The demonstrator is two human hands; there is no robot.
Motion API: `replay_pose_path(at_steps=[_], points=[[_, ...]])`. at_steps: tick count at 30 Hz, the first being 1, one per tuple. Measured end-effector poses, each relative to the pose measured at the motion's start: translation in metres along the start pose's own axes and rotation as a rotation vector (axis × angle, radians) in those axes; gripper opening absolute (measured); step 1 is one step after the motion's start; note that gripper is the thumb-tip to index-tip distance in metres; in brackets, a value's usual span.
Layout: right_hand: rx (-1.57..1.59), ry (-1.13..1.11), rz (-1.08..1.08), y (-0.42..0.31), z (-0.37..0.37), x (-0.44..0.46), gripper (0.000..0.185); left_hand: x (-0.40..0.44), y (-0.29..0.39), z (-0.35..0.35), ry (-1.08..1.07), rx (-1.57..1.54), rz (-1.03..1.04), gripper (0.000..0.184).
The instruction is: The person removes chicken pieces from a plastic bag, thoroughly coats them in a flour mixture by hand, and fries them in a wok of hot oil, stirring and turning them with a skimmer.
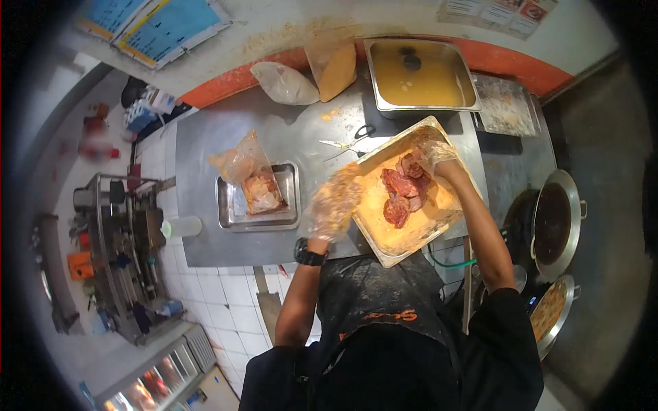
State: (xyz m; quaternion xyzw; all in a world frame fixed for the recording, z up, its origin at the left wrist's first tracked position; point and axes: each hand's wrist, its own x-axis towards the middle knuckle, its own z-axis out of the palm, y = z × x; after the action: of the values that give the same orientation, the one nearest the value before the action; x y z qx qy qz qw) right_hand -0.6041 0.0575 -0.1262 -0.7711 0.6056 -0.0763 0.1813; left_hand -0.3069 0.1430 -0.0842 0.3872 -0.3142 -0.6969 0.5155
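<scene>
Black cloth apron (377,277) bears illegible orange lettering (401,316); plastic-gloved left hand (334,205) and right hand (433,155), finger grip indiscernible, flank raw red meat (401,183).

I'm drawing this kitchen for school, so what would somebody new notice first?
Probably the dark red meat pieces, lying on yellow powdery-looking stuff in the big metal tray in front of the dark apron. Next might come the pan of yellow liquid behind it, by the orange-red wall stripe. The open black-handled scissors could also stand out, on the steel table just left of the tray.
</scene>
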Motion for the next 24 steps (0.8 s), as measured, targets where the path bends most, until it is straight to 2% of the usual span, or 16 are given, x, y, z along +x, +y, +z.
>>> replay_pose_path(at_steps=[1, 2, 4, 6, 7, 8, 10, 11, 12, 14, 15, 16, 17, 18, 19, 24], points=[[0.041, 0.033, -0.043, -0.004, 0.005, 0.005, 0.043, 0.010, -0.034, -0.003, 0.021, -0.272, -0.009, 0.041], [0.045, 0.016, -0.060, -0.006, 0.014, 0.012, 0.043, 0.016, -0.063, -0.007, -0.033, 0.198, 0.081, 0.043], [0.003, -0.243, 0.068, -0.005, 0.037, 0.024, 0.050, 0.022, -0.077, 0.011, -0.067, 0.663, 0.155, 0.046], [-0.235, -0.455, -0.395, -0.012, 0.051, 0.009, 0.053, 0.028, -0.058, 0.039, 0.010, 1.270, 0.056, 0.053], [0.160, -0.611, 0.078, -0.045, 0.005, -0.003, 0.047, 0.033, -0.087, 0.025, 0.122, 1.276, 0.147, 0.056], [0.161, -0.620, 0.067, -0.032, 0.012, 0.001, 0.047, 0.035, -0.080, 0.030, 0.135, 1.278, 0.139, 0.056], [0.011, -0.700, -0.463, -0.007, 0.025, 0.007, 0.045, 0.041, -0.064, 0.034, 0.096, 1.452, 0.042, 0.054], [0.097, -0.378, -0.209, -0.013, 0.022, 0.003, 0.041, 0.045, -0.072, 0.027, 0.123, 1.398, 0.115, 0.048], [0.099, -0.383, -0.214, -0.013, 0.040, 0.009, 0.041, 0.050, -0.074, 0.026, 0.129, 1.398, 0.110, 0.048], [-0.100, -0.139, -0.621, -0.011, 0.095, 0.019, 0.040, 0.060, -0.074, 0.020, -0.001, 1.506, 0.051, 0.043], [-0.091, -0.275, -0.502, -0.031, 0.088, 0.018, 0.042, 0.060, -0.081, 0.006, -0.199, 1.795, 0.375, 0.039], [-0.084, -0.415, -0.380, -0.049, 0.071, 0.008, 0.044, 0.067, -0.083, 0.006, -0.200, 1.796, 0.371, 0.039], [0.295, -0.557, -0.341, -0.050, 0.060, -0.007, 0.043, 0.068, -0.087, 0.007, -0.093, 1.664, 0.179, 0.039], [0.304, -0.572, -0.335, -0.054, 0.051, -0.021, 0.043, 0.065, -0.091, 0.007, 0.010, 1.524, -0.009, 0.039], [0.182, -0.677, -0.322, -0.058, 0.040, -0.026, 0.046, 0.064, -0.088, 0.011, 0.033, 1.507, 0.107, 0.041], [0.011, -0.672, -0.240, -0.024, -0.013, -0.004, 0.057, 0.059, -0.083, 0.018, 0.100, 1.621, 0.034, 0.050]])
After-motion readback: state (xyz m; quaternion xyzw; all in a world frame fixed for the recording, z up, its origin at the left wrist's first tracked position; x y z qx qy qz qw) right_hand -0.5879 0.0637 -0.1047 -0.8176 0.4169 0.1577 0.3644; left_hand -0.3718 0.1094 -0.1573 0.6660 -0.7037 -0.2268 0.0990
